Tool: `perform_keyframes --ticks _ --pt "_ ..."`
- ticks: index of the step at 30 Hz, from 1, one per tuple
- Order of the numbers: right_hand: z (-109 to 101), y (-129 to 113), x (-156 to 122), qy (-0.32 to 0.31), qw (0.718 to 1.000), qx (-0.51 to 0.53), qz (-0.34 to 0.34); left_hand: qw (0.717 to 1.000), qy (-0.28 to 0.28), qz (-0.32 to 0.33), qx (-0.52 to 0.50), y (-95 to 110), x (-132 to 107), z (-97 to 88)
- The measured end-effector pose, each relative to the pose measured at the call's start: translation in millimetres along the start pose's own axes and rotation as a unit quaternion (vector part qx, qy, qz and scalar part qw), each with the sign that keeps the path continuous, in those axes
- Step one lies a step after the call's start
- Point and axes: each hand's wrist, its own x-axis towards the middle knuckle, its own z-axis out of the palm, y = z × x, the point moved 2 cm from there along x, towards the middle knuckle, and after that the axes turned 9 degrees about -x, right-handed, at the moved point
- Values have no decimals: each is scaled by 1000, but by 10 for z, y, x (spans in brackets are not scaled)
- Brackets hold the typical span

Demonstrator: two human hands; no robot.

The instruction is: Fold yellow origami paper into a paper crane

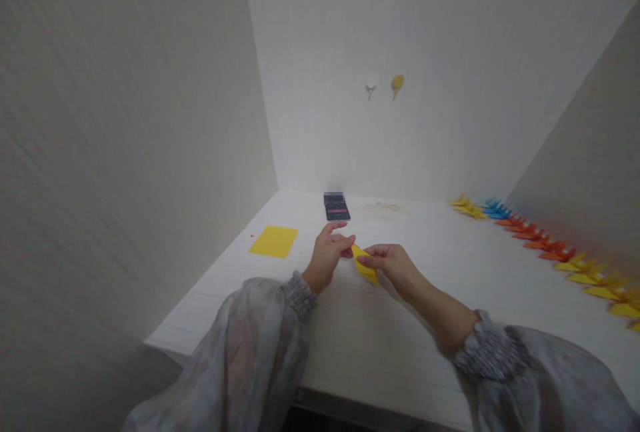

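Note:
Both my hands pinch a small folded yellow paper (365,268) just above the white table (380,345). My left hand (327,255) grips its upper left tip with fingers closed. My right hand (393,264) holds its right side, fingers curled around it. Grey gauzy sleeves cover both my forearms.
A flat yellow paper sheet (274,241) lies on the table to the left. A dark phone (337,208) rests near the back wall. Along the right wall runs a row of folded paper pieces (545,244) in yellow, blue and orange. Two small hooks (384,87) hang on the back wall.

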Motion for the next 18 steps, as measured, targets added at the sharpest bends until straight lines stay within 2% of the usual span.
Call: perform_keyframes --ticks 5,9,14,18 --pt "-11 65 32 -50 998 20 27 999 22 23 18 -34 16 -39" --pt "-34 40 42 6 1000 12 19 1000 16 12 15 -28 2 -15" --pt "-79 50 70 56 998 13 -14 996 -31 -69 37 -54 -32 27" --pt "-97 79 83 67 997 29 -19 997 -49 -36 52 -62 -32 22"
